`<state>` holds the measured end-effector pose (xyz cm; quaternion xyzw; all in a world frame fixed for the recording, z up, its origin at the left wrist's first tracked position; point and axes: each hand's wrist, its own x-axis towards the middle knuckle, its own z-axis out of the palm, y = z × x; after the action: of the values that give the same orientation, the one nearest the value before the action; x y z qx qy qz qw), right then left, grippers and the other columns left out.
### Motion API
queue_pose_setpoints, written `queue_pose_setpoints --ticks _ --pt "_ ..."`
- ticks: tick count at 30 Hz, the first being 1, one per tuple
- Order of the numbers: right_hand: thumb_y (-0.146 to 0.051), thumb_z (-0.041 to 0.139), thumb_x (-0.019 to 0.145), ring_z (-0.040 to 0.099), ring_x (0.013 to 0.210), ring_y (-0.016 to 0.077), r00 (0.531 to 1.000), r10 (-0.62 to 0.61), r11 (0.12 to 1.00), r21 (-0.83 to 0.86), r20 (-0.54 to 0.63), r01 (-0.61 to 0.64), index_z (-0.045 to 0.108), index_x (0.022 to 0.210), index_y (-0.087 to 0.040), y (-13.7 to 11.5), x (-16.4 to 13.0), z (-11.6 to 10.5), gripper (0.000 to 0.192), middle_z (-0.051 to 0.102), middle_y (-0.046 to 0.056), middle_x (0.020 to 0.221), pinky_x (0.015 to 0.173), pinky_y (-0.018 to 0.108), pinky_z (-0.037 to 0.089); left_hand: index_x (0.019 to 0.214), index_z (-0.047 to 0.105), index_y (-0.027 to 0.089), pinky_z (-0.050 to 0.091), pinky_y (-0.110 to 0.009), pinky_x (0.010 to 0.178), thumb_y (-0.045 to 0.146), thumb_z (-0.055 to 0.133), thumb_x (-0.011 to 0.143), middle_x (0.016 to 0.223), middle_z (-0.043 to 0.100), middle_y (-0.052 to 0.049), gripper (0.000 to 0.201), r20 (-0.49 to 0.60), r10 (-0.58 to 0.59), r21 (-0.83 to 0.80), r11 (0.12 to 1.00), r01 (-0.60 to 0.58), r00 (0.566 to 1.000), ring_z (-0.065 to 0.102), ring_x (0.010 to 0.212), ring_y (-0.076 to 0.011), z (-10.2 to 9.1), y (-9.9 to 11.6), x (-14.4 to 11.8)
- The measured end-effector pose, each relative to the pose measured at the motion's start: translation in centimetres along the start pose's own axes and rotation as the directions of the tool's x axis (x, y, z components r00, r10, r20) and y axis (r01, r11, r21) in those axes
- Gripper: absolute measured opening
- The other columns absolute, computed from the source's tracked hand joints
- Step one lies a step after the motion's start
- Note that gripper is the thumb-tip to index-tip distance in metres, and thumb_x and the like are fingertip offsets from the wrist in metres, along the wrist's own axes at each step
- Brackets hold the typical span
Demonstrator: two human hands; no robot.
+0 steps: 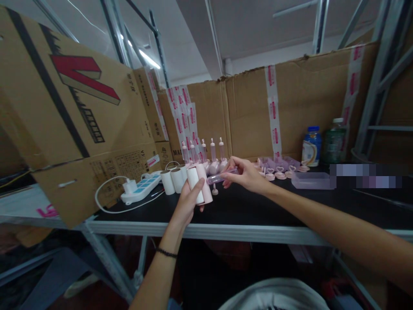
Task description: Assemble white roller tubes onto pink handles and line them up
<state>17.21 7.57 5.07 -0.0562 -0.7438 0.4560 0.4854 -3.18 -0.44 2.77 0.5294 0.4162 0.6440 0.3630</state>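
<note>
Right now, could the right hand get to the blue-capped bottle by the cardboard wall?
Probably not straight away: the right hand holds a pink tube, though the black table toward the bottle has only small pink pieces.

A pixelated strip (pixel 366 176) blurs the bench's right side; the cardboard box (pixel 58 112) runs off-frame left.

Bare black bench (pixel 258 211) ahead lies open; paper rolls (pixel 172 180), seemingly upright pink handles (pixel 206 155) and cardboard wall (pixel 251 112) block behind.
</note>
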Motion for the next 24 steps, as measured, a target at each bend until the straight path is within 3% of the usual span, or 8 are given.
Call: queue_pose_setpoints --ticks 7,12,16,19,24 --pt "-0.047 0.083 0.079 0.073 0.069 0.0186 0.999 0.012 1.0 0.006 0.038 -0.012 0.041 0.081 -0.024 0.1 -0.3 0.5 0.048 0.069 0.001 0.086 0.062 0.034 0.064 0.112 0.061 0.019 0.035 -0.015 0.03 0.053 0.082 0.077 0.066 0.058 0.004 0.053 -0.015 -0.017 -0.044 0.999 0.017 1.0 0.054 0.044 -0.0098 0.2 0.4 -0.4" --pt "-0.056 0.075 0.084 0.066 0.058 0.0173 0.999 0.03 0.979 -0.204 0.019 -0.026 0.041 0.08 -0.025 -0.1 -0.3 0.2 0.046 0.065 -0.002 0.07 0.051 0.028 0.052 0.118 0.06 0.018 0.035 -0.016 0.028 0.052 0.081 0.078 0.064 0.058 0.005 0.056 -0.01 -0.032 -0.037 0.999 0.032 0.999 0.054 0.041 -0.0102 0.3 0.5 -0.5" --pt "-0.048 0.059 0.095 0.053 0.055 0.0128 0.996 -0.09 0.802 -0.595 -0.026 0.057 0.048 0.074 -0.021 -0.8 -0.5 -0.1 0.036 0.057 -0.003 0.062 0.056 0.026 0.038 0.121 0.057 0.018 0.037 -0.017 0.027 0.047 0.081 0.079 0.066 0.061 0.003 0.057 0.018 -0.032 -0.011 0.999 0.032 0.999 0.055 0.042 -0.0114 0.7 0.7 -0.6" --pt "-0.04 0.051 0.098 0.044 0.056 0.0113 0.983 -0.181 0.657 -0.746 -0.013 0.111 0.047 0.065 -0.019 -1.3 -0.6 -0.2 0.039 0.048 -0.003 0.058 0.059 0.027 0.029 0.123 0.055 0.018 0.041 -0.017 0.028 0.042 0.083 0.077 0.066 0.062 0.004 0.059 0.05 -0.032 -0.009 0.999 0.033 0.998 0.056 0.041 -0.0116 0.9 1.0 -0.9" --pt "-0.037 0.046 0.096 0.037 0.051 0.0102 0.989 -0.144 0.635 -0.77 -0.044 0.059 0.043 0.055 -0.018 -1.1 -0.3 -0.1 0.045 0.039 -0.003 0.052 0.056 0.029 0.021 0.126 0.055 0.017 0.041 -0.018 0.029 0.037 0.085 0.075 0.067 0.063 0.004 0.063 0.067 -0.009 -0.015 1.0 0.01 0.998 0.055 0.04 -0.0111 0.9 1.2 -1.1"
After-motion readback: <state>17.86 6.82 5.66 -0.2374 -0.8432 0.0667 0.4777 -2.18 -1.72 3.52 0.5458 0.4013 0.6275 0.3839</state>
